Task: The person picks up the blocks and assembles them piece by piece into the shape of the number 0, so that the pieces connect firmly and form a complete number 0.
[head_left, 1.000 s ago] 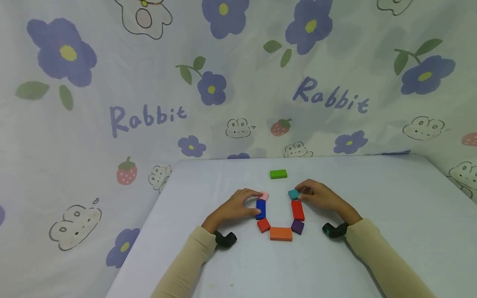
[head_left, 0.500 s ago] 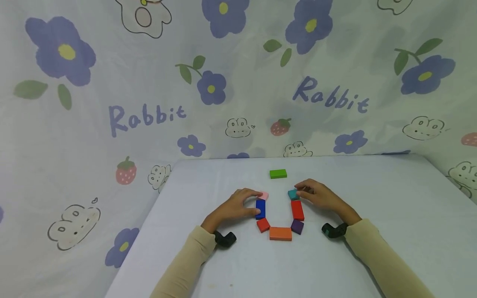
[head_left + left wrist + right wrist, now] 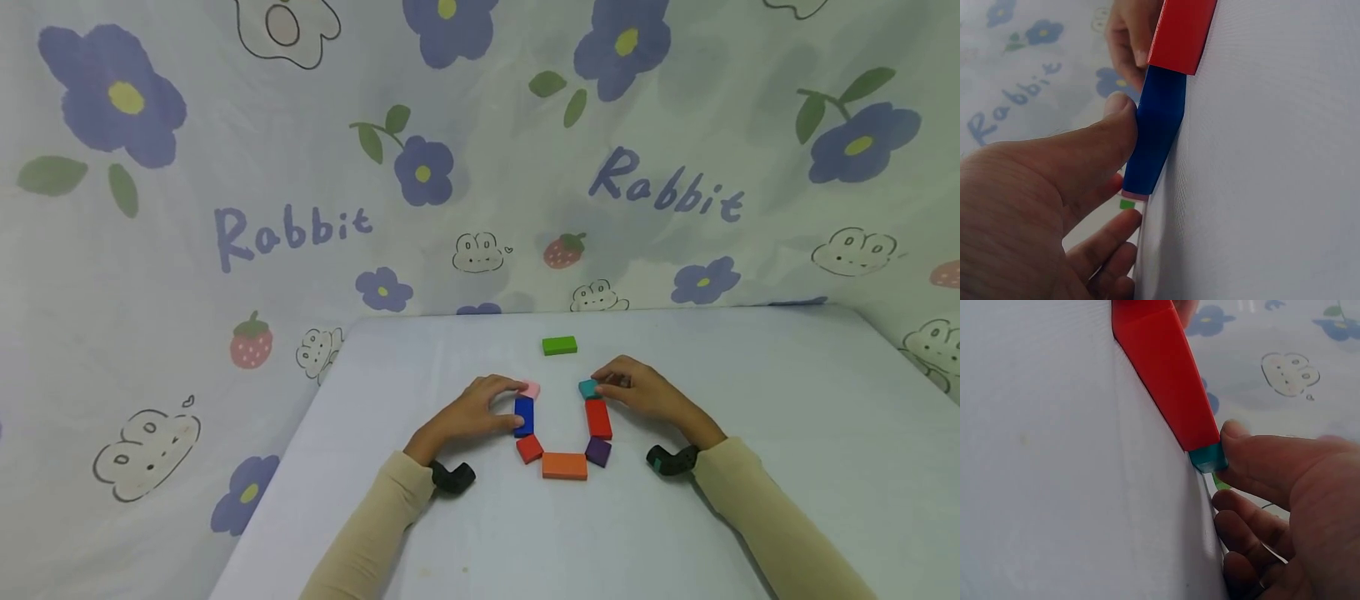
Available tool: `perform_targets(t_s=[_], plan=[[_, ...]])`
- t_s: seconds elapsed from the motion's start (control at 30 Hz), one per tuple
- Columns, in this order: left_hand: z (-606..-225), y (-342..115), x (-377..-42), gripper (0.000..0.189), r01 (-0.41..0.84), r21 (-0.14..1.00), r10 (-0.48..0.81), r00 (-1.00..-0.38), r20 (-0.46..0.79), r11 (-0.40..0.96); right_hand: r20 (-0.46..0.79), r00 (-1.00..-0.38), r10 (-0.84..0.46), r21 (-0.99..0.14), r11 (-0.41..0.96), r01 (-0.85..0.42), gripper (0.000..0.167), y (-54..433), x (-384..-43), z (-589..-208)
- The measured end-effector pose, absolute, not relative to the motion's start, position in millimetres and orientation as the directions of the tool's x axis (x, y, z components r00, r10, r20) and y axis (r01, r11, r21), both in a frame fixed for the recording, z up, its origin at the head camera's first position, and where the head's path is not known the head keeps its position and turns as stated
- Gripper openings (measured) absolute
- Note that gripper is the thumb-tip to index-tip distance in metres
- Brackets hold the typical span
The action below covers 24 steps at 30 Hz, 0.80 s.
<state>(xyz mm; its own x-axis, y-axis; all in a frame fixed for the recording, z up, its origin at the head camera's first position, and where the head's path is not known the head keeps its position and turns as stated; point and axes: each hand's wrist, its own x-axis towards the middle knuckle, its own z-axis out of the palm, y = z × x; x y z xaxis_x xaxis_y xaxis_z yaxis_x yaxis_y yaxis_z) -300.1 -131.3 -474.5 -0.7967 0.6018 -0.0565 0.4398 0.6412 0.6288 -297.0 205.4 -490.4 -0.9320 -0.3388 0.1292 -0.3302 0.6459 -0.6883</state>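
Note:
My left hand [image 3: 471, 411] rests its thumb on the blue block [image 3: 523, 417], while its index fingertip touches the pink block [image 3: 531, 389] beyond it. In the left wrist view the other fingers are spread below the thumb. Opposite, my right hand [image 3: 648, 392] pinches the teal block [image 3: 588, 388] between thumb and index finger, at the far end of a long red block [image 3: 597, 419]. In the right wrist view the thumb meets the teal block's side. A small red block [image 3: 529, 449], an orange block [image 3: 565, 466] and a purple block [image 3: 597, 452] complete a U shape.
A green block [image 3: 559, 345] lies alone farther back on the white table [image 3: 480, 542]. Behind the table hangs a patterned cloth [image 3: 480, 100] with flowers and rabbits. Black wrist devices sit under both wrists.
The right thumb has shifted slightly along the teal block's side. The left hand and the other blocks hold their places; the head view has tilted a little.

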Motion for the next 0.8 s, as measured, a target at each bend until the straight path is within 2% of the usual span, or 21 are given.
perform_targets(t_s=[0.8], plan=[[-473.3,-130.8,-299.1,0.061,0.443,0.635,0.604,-0.795,-0.047,0.633,0.13,-0.934,-0.334,-0.692,0.644,-0.327,0.025,206.0,-296.7,-490.4]])
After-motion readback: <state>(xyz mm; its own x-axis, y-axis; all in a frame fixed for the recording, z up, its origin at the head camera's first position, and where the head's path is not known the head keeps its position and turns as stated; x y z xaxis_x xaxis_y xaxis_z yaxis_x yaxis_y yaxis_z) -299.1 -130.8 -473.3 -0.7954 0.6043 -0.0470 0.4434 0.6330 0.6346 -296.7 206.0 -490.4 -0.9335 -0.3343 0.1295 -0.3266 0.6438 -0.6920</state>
